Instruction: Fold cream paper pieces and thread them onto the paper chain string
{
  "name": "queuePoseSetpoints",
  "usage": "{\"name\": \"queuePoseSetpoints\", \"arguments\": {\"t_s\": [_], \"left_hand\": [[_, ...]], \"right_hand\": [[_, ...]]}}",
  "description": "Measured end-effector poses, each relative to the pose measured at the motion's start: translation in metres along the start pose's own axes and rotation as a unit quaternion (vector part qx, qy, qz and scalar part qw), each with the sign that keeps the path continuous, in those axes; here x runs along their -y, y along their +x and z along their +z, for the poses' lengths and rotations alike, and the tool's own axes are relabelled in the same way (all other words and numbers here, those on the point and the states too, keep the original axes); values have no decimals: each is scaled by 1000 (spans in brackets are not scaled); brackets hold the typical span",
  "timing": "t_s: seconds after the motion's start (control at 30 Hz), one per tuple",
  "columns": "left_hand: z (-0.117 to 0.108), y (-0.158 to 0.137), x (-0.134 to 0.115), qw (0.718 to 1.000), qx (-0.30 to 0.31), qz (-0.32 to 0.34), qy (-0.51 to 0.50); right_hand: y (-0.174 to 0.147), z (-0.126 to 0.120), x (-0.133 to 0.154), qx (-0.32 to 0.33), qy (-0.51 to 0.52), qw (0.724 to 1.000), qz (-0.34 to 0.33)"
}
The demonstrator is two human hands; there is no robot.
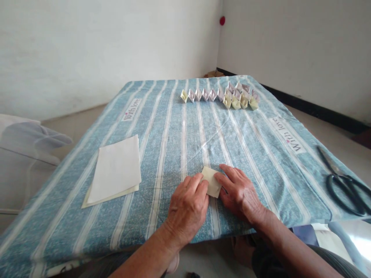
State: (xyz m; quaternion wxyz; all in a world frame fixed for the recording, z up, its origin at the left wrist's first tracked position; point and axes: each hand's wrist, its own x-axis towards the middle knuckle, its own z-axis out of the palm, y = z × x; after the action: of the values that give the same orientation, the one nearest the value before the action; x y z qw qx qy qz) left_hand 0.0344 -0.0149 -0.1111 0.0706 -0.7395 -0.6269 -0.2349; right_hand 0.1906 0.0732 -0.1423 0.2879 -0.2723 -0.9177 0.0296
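Head view: one paper (213, 188), gripped by left hand (188, 206) and right hand (242, 195), near table's (158, 146) front edge. Scissors (337, 173), one: right edge.

A paper piece (213, 187) lies between your left hand (189, 204) and right hand (240, 192) on the table (166, 154), sheets (116, 170) to your left, scissors (338, 173) to your right, paper figures (227, 102) beyond.

It looks like a room in a home. Pale, plain walls (110, 42) meet in a corner near the top of the frame, where a small red object (222, 20) shows, and a dark skirting strip (304, 103) runs down the right side. Across the middle spreads a blue-and-white striped tablecloth (171, 162) (printed, rather sweetly, "With love" left and right), more household linen than workshop covering.
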Motion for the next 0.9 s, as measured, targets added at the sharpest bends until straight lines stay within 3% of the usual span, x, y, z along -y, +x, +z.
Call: {"name": "queuePoseSetpoints", "arguments": {"t_s": [0.27,0.43,0.9], "left_hand": [[5,-3,10,999,-13,40,23],[4,-3,14,999,12,38,10],[2,12,36,988,63,-52,-130]], "right_hand": [[1,-2,4,-6,18,1000,-8],[2,-3,3,15,22,1000,-9],[5,-3,-2,6,85,994,70]]}}
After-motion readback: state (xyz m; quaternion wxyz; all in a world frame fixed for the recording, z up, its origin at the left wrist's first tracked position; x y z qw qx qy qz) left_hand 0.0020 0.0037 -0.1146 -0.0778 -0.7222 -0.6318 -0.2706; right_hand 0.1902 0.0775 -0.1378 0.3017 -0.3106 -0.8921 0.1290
